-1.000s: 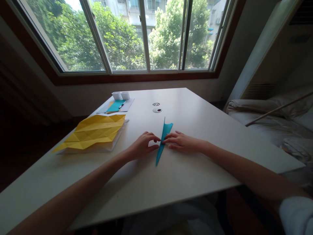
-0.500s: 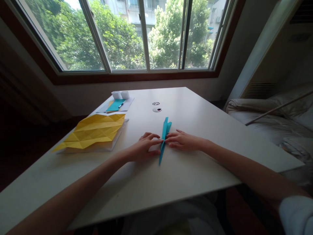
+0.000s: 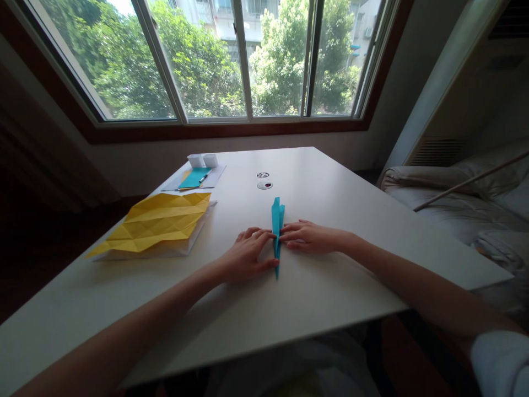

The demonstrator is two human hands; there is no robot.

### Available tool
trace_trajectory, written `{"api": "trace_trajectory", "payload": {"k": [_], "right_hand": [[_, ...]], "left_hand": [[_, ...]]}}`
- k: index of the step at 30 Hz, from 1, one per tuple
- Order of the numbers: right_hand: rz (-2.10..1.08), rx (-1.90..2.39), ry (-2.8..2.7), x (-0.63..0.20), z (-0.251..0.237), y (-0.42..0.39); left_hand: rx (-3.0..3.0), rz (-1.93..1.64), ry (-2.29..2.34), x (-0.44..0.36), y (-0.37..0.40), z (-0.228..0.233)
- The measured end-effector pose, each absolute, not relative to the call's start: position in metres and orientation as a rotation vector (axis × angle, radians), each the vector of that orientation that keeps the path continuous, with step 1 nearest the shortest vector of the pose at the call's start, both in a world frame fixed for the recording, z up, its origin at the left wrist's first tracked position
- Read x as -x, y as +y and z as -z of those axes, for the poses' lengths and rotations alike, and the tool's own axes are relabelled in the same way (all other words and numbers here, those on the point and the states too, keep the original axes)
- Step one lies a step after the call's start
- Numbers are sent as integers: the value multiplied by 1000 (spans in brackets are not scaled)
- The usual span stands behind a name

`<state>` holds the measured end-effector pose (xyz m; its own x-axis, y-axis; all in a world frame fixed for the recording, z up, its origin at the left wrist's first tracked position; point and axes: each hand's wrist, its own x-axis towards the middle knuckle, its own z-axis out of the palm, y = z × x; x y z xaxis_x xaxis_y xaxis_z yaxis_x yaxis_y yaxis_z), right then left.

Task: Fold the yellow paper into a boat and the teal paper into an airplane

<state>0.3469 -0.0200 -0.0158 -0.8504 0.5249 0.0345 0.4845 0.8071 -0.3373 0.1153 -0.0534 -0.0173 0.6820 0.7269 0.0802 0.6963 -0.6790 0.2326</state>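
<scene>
A narrow piece of folded blue paper [image 3: 276, 220] stands on the white table [image 3: 330, 298], its sharp tip toward me and two raised flaps at its far end. My left hand [image 3: 250, 256] is at its left side, with the thumb on the part near the tip and the fingertips at its middle. From the right, my right hand [image 3: 308, 237] meets the middle of the paper with its fingertips, the fingers partly spread. Between them the two hands hold the paper; the exact finger contact is partly hidden.
A creased yellow sheet [image 3: 155, 220] lies over white paper at the left. Farther back are blue sheets [image 3: 194, 178], a pen [image 3: 204, 177] and small white containers [image 3: 202, 160]. Two round pieces [image 3: 265, 186] lie beyond the folded paper. A sofa [image 3: 430, 184] stands right of the table.
The folded blue paper has turned from slanting to nearly straight, its near tip shifting right. My left thumb has come onto it near the tip, and the left index finger has drawn back.
</scene>
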Motion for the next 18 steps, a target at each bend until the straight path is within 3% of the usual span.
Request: {"api": "trace_trajectory", "payload": {"k": [13,18], "right_hand": [[-427,764,-2825,-347,14,-17],[-143,849,-2597,-347,4,-22]], "left_hand": [[-2589,-57,1336,-117,-48,26],[-2550,-31,1388,-117,-47,26]]}}
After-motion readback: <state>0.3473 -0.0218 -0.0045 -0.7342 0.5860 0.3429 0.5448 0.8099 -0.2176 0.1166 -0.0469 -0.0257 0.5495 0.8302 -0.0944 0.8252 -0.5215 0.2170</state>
